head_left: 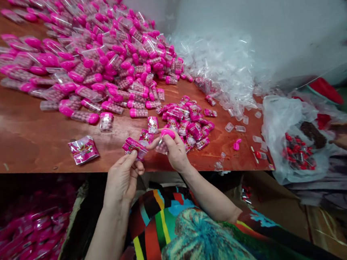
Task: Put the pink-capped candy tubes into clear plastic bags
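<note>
L hand [127,174] w/ pink packet [134,148], grip closed, R hand [175,152] w/ pink-capped container [165,141]

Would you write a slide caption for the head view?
Left hand holding a pink packet, right hand a pink-capped container.

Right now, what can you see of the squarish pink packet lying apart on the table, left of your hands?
The packet is a puffy, roughly square pouch of glossy pink wrapping, probably plastic film, with multicolored print too small to read. Its surface is creased and catches bright highlights. I see no tear, and its contents are hidden. It lies on a broad face, slightly skewed, near the front edge of the reddish-brown table, to the left of my left hand. Only the table visibly touches it.
</note>
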`<move>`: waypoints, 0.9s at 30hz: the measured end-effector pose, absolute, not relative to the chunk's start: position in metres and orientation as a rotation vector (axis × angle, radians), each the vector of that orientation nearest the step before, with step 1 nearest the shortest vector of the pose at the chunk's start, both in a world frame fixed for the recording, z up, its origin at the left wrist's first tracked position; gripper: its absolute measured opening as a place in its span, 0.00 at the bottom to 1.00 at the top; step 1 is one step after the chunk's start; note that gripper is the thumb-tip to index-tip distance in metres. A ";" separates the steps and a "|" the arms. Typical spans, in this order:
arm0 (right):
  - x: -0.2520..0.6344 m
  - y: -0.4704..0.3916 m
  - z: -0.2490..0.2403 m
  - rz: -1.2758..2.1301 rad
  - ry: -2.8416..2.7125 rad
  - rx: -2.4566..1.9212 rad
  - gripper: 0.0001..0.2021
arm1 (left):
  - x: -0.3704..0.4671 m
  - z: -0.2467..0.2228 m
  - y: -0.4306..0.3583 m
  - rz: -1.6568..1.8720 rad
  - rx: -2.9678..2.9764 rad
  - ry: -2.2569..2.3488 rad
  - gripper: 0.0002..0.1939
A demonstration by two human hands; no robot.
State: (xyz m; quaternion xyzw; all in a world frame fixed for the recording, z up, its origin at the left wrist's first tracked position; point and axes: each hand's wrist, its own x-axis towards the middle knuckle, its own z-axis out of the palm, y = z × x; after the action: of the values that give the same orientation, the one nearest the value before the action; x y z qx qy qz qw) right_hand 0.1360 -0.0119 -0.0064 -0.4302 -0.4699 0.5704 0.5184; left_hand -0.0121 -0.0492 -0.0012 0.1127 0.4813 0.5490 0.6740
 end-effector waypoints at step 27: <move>0.133 -0.049 -0.032 1.709 -1.019 -1.102 0.29 | -0.004 -0.004 -0.048 1.346 0.032 1.129 0.14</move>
State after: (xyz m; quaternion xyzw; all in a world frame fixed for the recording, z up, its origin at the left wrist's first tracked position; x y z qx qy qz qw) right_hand 0.1328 -0.0489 -0.0324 -0.4399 -0.4065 0.6818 0.4201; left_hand -0.0039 -0.0479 -0.0045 0.0141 0.4948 0.5896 0.6382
